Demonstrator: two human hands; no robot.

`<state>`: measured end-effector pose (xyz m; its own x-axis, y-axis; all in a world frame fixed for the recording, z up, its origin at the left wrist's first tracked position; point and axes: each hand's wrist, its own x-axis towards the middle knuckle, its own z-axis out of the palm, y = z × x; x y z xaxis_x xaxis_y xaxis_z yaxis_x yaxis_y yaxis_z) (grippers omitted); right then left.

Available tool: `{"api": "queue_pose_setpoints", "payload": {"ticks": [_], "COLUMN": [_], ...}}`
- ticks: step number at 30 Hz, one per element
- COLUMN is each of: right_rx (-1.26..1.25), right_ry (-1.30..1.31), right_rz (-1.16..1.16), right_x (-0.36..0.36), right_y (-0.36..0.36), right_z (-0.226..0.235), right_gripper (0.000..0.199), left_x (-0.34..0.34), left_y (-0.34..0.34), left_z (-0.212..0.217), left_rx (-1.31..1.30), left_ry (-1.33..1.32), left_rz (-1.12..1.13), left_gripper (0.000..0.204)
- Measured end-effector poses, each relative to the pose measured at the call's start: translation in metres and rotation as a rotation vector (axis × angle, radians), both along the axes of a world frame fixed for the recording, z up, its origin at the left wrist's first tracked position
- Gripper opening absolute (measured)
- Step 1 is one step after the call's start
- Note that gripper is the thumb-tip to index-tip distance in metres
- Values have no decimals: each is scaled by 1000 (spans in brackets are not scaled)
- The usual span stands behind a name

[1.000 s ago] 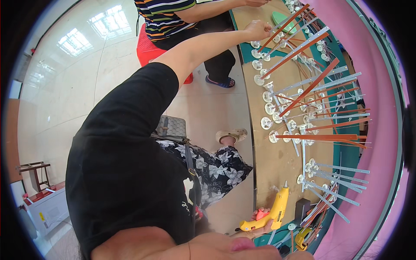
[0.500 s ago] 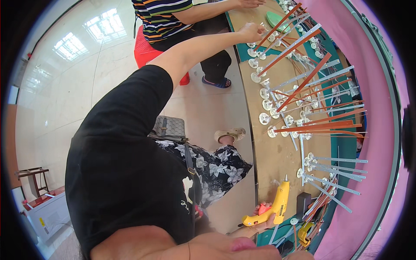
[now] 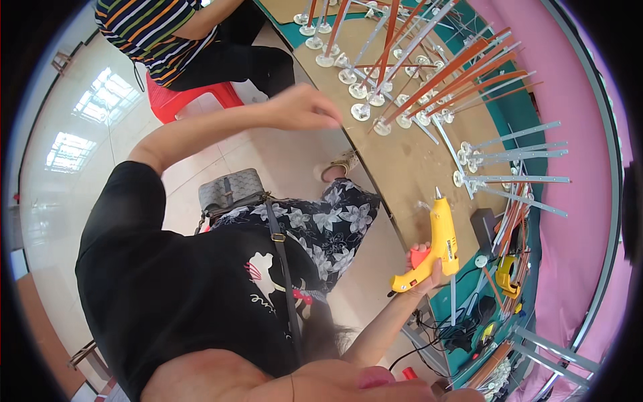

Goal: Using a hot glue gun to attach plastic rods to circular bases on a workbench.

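My left hand [image 3: 307, 109], slightly blurred, hangs in the air beside the table's edge. Its fingers are curled together, and anything in them is hidden. In my right hand [image 3: 429, 284] is a yellow hot glue gun [image 3: 442, 231] with a red trigger. Its nozzle points away over the brown board [image 3: 408, 177], and a pale stick sticks out behind it. Farther along the board stand several clear round discs [image 3: 360, 111] with long brown strips [image 3: 462, 63] on them. Closer to the gun, more discs carry grey strips [image 3: 526, 155].
A person in a striped shirt [image 3: 151, 40] sits on a red stool [image 3: 167, 104] at the upper left. Beyond the gun are a dark block [image 3: 481, 224], a yellow tape dispenser [image 3: 507, 276] and black cables [image 3: 435, 328]. Pink cloth [image 3: 569, 258] hangs along the table's far side.
My left hand has come back from the discs at the table's far end to its edge. The view has shifted, and my right hand still holds the glue gun.
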<state>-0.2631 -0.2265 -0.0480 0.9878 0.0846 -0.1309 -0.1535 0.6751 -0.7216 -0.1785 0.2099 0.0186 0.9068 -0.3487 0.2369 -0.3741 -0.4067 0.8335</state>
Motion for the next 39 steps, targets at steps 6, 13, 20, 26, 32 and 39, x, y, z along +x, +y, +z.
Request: {"api": "queue_pose_setpoints", "payload": {"ticks": [6, 13, 20, 26, 32, 39], "right_rx": [13, 11, 16, 18, 45, 58], "right_ry": [-19, -11, -18, -68, -84, -87], "right_rz": [64, -52, -47, -52, -42, -24], "right_x": [0, -6, -7, -8, -8, -6], "right_y": [14, 18, 18, 24, 24, 23], "right_z": [10, 9, 7, 23, 22, 19], "right_gripper": [44, 50, 51, 52, 52, 52], "left_x": [58, 147, 192, 180, 196, 195], "left_y": [-138, -229, -238, -245, -252, -252], "left_z": [34, 36, 69, 49, 35, 41], "left_rx": [-36, -99, -93, -70, -24, -89], "left_ry": [-235, -67, -334, -485, -418, -210], "left_rz": [-184, 118, 242, 246, 413, 390], "left_gripper": [20, 21, 27, 44, 51, 55]}}
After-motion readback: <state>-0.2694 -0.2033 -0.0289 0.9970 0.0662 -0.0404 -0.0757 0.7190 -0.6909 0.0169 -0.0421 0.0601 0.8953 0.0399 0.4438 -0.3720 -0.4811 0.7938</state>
